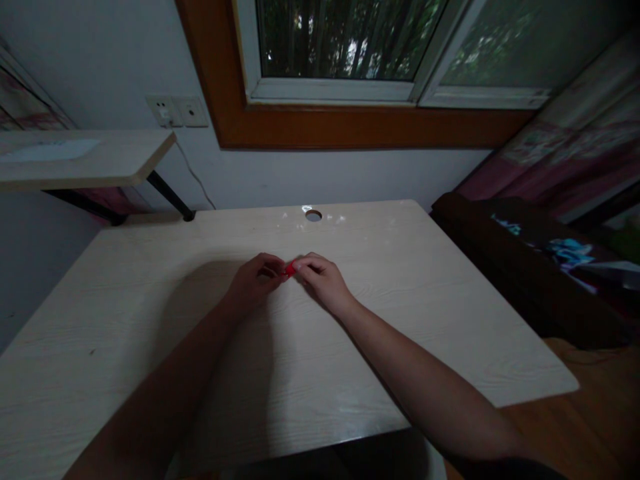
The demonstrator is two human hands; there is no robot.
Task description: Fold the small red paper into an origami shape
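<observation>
Both my hands meet over the middle of a pale wooden desk (150, 320). Between their fingertips sits a small red object (290, 269), too small to name. My left hand (256, 279) has its fingers curled, pinching the red object from the left. My right hand (321, 280) also has curled fingers and pinches the same object from the right. Both hands rest on or just above the desk top. Most of the red object is hidden by the fingers.
A round cable hole (313, 215) is at the desk's far edge. A raised shelf (90, 160) stands at the back left under wall sockets (177, 111). A window (350, 47) is behind. A dark bed edge (520, 267) with bedding lies to the right.
</observation>
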